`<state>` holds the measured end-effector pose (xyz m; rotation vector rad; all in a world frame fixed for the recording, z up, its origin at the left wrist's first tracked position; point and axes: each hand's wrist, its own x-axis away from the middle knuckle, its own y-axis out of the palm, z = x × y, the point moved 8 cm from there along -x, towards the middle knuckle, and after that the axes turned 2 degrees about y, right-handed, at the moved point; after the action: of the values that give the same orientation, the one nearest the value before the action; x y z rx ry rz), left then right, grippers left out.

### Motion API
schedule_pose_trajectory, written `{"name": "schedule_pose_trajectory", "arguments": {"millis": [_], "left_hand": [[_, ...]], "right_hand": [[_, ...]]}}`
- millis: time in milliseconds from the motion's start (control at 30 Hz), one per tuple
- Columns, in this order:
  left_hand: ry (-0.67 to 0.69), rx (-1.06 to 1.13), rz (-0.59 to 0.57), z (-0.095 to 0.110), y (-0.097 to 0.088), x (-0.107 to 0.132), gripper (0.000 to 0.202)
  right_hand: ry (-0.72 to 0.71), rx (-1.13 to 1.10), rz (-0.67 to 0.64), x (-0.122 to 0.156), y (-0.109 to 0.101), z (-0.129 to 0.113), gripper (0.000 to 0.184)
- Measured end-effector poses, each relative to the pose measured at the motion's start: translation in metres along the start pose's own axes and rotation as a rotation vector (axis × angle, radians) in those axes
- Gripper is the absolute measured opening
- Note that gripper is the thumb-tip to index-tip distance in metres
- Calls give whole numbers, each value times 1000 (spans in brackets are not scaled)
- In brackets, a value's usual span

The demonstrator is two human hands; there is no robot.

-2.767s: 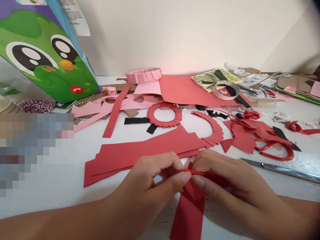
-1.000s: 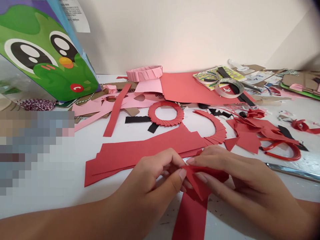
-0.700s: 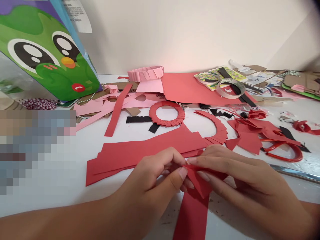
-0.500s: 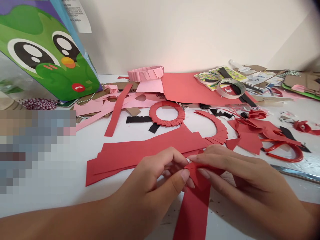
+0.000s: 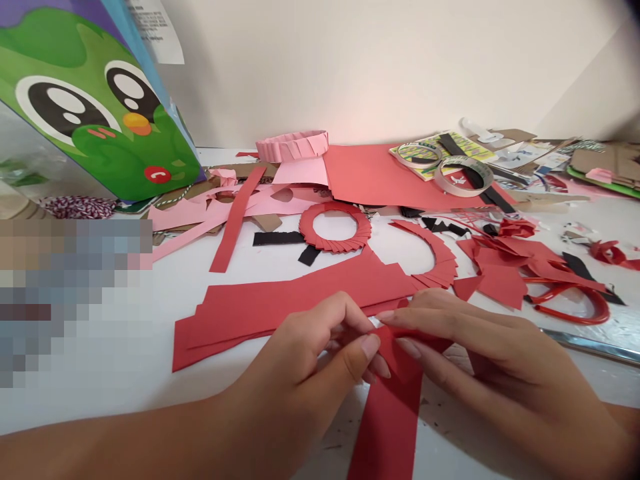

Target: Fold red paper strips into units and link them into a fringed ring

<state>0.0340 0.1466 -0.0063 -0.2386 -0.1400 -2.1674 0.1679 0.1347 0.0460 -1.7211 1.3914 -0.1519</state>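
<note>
A red paper strip (image 5: 387, 427) runs from the bottom edge up to my fingers, its upper end folded over. My left hand (image 5: 325, 360) pinches the fold's left side between thumb and fingers. From the right, my right hand (image 5: 480, 360) grips the same fold, thumb below and fingers above, partly hiding it. Just beyond lies a stack of red paper strips (image 5: 290, 303). Behind that are a pleated red paper ring (image 5: 313, 240) and a curved, unclosed pleated red piece (image 5: 443, 260).
Red scraps (image 5: 500, 283) and a bent red tube (image 5: 595, 317) lie at right. Tape rolls (image 5: 445, 180) rest on red sheets (image 5: 360, 180) at the back, near a pleated pink band (image 5: 295, 147). A green cartoon-faced box (image 5: 100, 113) stands at left.
Both hands keep their hold on the folded strip. My left thumb and fingertips have shifted very slightly at the fold; the other things lie as before.
</note>
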Motion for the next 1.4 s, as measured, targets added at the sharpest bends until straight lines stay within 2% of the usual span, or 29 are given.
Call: {"name": "schedule_pose_trajectory", "arguments": {"millis": [300, 500, 700, 867, 1133, 1400], "left_hand": [[16, 22, -11, 0, 0, 1, 20], [16, 109, 1, -2, -1, 1, 16], [33, 179, -6, -1, -2, 0, 14], [-7, 263, -12, 3, 0, -6, 13], [20, 185, 33, 5, -1, -8, 13], [13, 124, 32, 3, -3, -8, 20]], "right_hand": [[-13, -4, 9, 1, -1, -1, 19], [-157, -35, -13, 4, 0, -7, 34], [-118, -96, -6, 14, 5, 3, 38], [-122, -65, -1, 12, 2, 1, 39], [-185, 33, 17, -1, -7, -9, 37], [-197, 17, 3, 1, -3, -9, 34]]}}
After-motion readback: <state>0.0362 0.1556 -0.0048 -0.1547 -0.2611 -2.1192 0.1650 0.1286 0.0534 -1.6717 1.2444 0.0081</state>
